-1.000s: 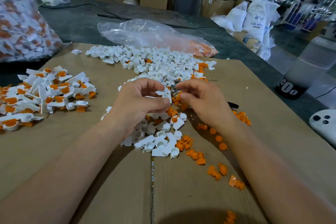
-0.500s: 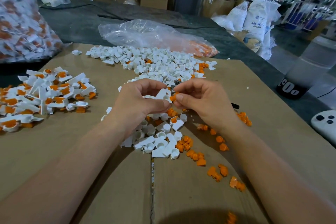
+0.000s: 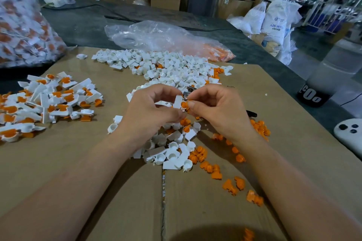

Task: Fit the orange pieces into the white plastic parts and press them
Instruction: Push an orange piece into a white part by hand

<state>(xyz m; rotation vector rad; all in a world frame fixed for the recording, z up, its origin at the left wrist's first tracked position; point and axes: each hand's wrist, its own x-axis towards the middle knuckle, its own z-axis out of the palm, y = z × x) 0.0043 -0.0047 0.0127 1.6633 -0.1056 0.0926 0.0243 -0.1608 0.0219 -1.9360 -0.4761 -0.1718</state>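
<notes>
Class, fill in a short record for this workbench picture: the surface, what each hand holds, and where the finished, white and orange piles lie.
Surface: cardboard sheet
Left hand: grips a white part
Right hand: pinches an orange piece against that part
Finished pile: left side of the sheet
White heap: beyond the hands
Loose orange pieces: near right, by the right forearm
</notes>
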